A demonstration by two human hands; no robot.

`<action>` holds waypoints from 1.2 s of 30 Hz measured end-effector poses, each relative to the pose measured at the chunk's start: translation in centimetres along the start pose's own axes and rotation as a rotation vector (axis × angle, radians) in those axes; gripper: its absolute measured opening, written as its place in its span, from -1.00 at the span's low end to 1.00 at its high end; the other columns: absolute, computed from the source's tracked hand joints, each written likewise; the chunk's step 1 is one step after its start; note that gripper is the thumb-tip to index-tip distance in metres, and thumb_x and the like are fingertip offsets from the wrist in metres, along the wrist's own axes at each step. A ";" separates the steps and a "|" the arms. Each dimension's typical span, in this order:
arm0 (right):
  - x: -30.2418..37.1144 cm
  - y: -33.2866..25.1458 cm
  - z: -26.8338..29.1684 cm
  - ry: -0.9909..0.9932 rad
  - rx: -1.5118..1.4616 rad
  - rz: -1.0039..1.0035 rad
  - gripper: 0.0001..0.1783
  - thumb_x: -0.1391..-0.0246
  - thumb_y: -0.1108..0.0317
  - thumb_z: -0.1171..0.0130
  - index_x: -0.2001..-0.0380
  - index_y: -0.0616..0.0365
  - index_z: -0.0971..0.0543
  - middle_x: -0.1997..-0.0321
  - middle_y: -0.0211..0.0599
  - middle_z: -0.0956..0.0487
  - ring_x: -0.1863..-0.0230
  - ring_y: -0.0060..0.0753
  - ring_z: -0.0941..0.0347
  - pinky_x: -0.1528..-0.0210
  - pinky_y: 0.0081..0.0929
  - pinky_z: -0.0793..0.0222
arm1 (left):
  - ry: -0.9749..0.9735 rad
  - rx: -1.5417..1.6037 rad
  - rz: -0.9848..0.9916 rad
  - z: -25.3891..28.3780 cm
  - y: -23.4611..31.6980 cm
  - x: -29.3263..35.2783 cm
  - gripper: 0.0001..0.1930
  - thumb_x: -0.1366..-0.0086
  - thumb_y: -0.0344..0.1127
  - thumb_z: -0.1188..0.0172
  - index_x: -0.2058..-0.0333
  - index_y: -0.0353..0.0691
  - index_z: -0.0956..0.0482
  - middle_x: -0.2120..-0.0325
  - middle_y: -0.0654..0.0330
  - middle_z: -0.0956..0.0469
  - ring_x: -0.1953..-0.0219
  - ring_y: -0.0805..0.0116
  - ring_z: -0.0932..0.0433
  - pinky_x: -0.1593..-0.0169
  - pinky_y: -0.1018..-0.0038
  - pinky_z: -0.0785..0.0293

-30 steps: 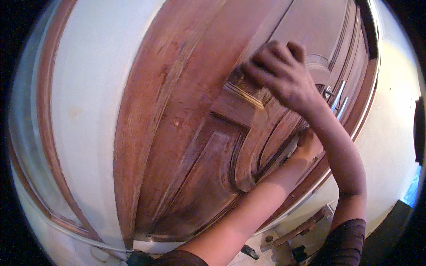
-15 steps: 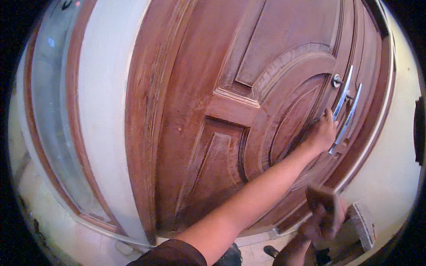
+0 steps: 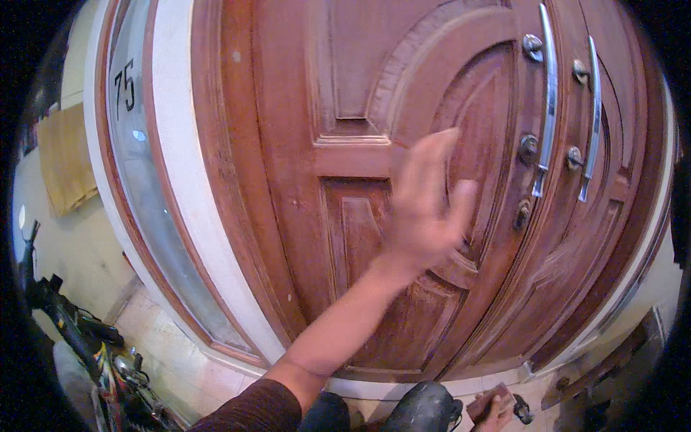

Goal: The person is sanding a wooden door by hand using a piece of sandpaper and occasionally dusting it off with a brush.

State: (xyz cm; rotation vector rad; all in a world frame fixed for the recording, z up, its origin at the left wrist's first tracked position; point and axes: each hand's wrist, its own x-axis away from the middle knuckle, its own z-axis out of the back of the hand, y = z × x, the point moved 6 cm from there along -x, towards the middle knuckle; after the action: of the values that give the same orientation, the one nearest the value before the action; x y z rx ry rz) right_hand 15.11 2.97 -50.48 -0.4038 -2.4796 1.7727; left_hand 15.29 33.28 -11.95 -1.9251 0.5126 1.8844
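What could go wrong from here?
1. The left hand, open and blurred in front of the wooden door, might knock its knuckles on the raised moulding.
2. The right hand grips a flat brown piece near its edge; it could slip.
3. The dark object on the floor could be stepped on.

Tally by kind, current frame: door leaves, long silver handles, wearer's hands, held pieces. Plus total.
Door leaves: 2 (left leaf, right leaf)
Long silver handles: 2 (left handle, right handle)
Wearer's hands: 2 (left hand, right hand)
Held pieces: 1 (brown flat piece, right hand)
Total: 7
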 end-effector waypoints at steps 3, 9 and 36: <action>0.0 2.8 -2.2 -0.238 0.085 0.027 -0.61 -0.39 0.14 -0.22 -0.03 0.28 -0.59 0.10 -0.15 -0.66 0.12 -0.35 -0.58 0.08 -0.40 -0.53 | 0.029 0.070 0.279 4.6 -2.4 6.6 -0.62 -0.44 -0.30 -0.18 -0.13 -0.38 -0.52 0.05 -0.01 -0.64 -0.01 0.15 -0.63 -0.20 0.26 -0.49; 4.2 1.0 -10.4 -0.531 0.104 0.033 -0.72 -0.26 0.35 -0.25 0.04 0.21 -0.49 0.19 -0.38 -0.57 0.16 -0.52 -0.48 0.07 -0.47 -0.44 | -0.635 0.360 1.037 5.0 3.0 30.0 -0.57 -0.41 -0.30 -0.33 -0.18 -0.31 -0.53 0.07 0.08 -0.63 0.05 0.35 -0.65 -0.07 0.34 -0.57; -9.1 -25.8 27.2 1.029 0.993 0.748 -0.28 -0.19 0.22 -0.40 -0.34 0.13 -0.37 -0.22 0.08 -0.49 -0.24 0.07 -0.44 -0.35 -0.13 -0.32 | -0.848 0.501 1.376 10.6 5.1 54.7 -0.64 -0.54 -0.12 -0.13 -0.10 -0.26 -0.63 0.11 0.03 -0.71 0.06 0.29 -0.64 0.05 0.31 -0.53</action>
State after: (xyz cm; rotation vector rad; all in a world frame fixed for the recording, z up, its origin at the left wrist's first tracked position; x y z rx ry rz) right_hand 13.86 -32.09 -34.51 -1.6558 -0.6562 1.9162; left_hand 4.97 35.28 -66.87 -0.1565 2.0068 2.5594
